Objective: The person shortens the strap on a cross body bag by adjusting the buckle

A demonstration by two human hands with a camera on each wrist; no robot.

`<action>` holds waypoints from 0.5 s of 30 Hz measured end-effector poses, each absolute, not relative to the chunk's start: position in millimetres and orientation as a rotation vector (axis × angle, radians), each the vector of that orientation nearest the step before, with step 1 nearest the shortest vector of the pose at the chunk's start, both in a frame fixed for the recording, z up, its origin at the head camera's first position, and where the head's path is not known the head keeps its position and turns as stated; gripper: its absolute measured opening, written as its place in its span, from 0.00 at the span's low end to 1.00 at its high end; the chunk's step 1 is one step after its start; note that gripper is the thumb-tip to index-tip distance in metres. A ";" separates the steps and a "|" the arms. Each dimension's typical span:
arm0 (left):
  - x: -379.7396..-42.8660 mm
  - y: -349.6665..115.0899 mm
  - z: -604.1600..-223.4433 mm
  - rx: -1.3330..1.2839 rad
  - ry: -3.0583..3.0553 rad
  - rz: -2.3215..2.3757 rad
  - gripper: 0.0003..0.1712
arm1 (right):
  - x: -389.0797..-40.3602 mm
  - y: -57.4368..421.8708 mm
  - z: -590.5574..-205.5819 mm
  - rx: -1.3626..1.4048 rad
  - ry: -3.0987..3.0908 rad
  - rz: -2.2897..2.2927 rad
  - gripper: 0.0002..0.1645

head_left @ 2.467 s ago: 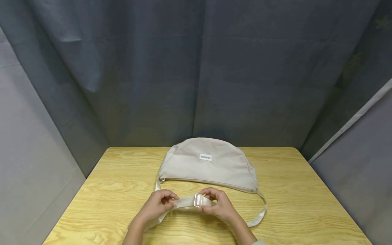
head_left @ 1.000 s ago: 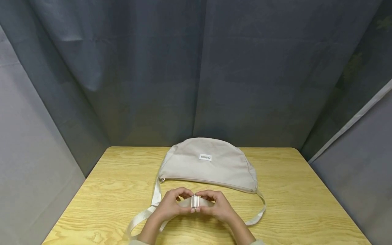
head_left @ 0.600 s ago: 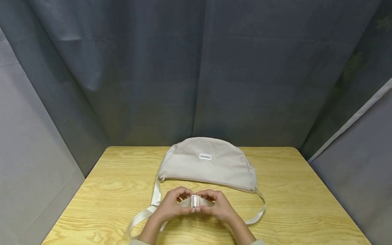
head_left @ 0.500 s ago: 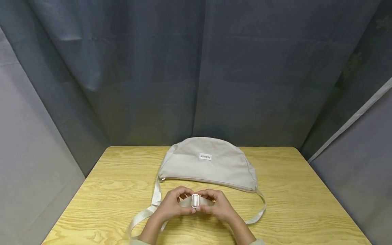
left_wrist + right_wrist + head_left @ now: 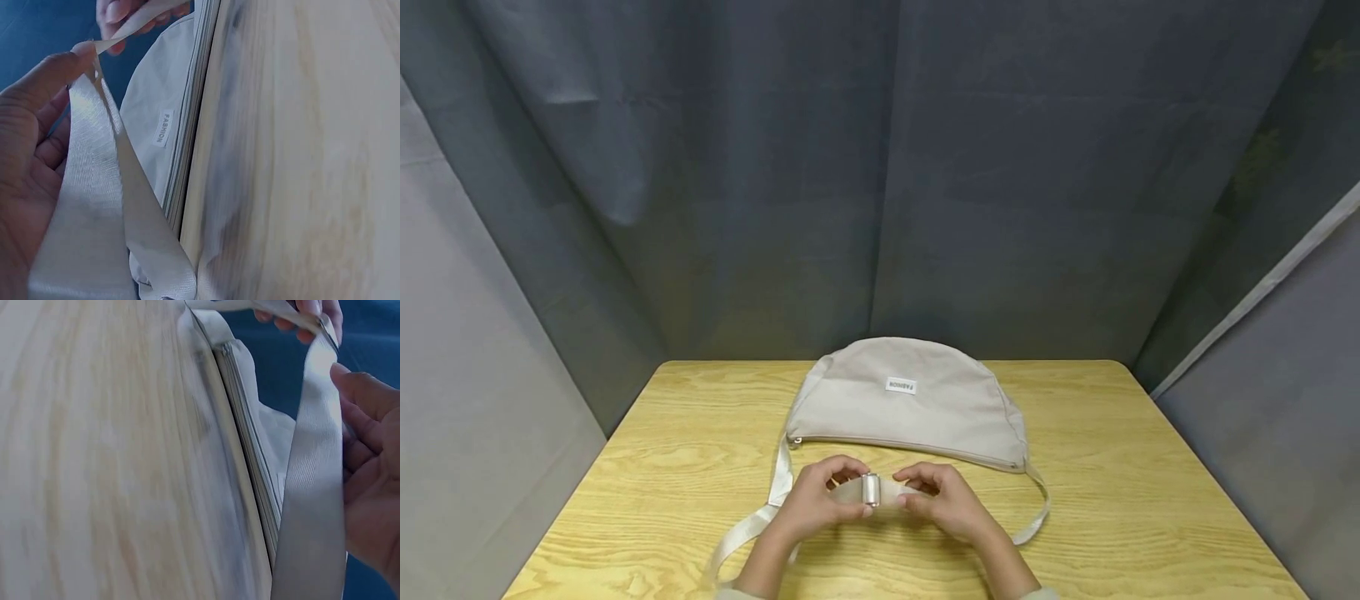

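Observation:
A beige half-moon shoulder bag (image 5: 850, 408) lies on the wooden table, its zipper edge toward me. Its webbing strap (image 5: 741, 535) loops forward from both ends. My left hand (image 5: 811, 502) pinches the metal slide buckle (image 5: 871, 490) on the strap by its top and bottom edges, between thumb and fingertips. To the right of the buckle, my right hand (image 5: 951, 504) holds the strap at its edges with thumb and curled fingers. In the right wrist view the strap (image 5: 312, 487) runs flat past my thumb. The right hand's other fingers are partly hidden.
The table (image 5: 1120, 467) spreads out on both sides of the bag. A dark curtain (image 5: 775, 183) hangs behind its far edge. Lighter grey panels (image 5: 475, 375) stand to the left and right. A strap loop lies beside my left forearm.
My right hand has come off the buckle and shifted right along the strap. The buckle, still in my left hand, has moved slightly left and tilted. The bag stays in place.

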State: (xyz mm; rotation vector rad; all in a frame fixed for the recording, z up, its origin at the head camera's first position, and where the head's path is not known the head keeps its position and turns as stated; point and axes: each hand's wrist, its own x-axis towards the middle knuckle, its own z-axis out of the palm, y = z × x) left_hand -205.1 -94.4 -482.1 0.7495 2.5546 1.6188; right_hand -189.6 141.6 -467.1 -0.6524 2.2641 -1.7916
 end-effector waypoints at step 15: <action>-188.5 -97.7 -445.5 0.748 2.465 1.672 0.21 | -196.7 162.8 -484.4 -0.643 2.343 -1.705 0.05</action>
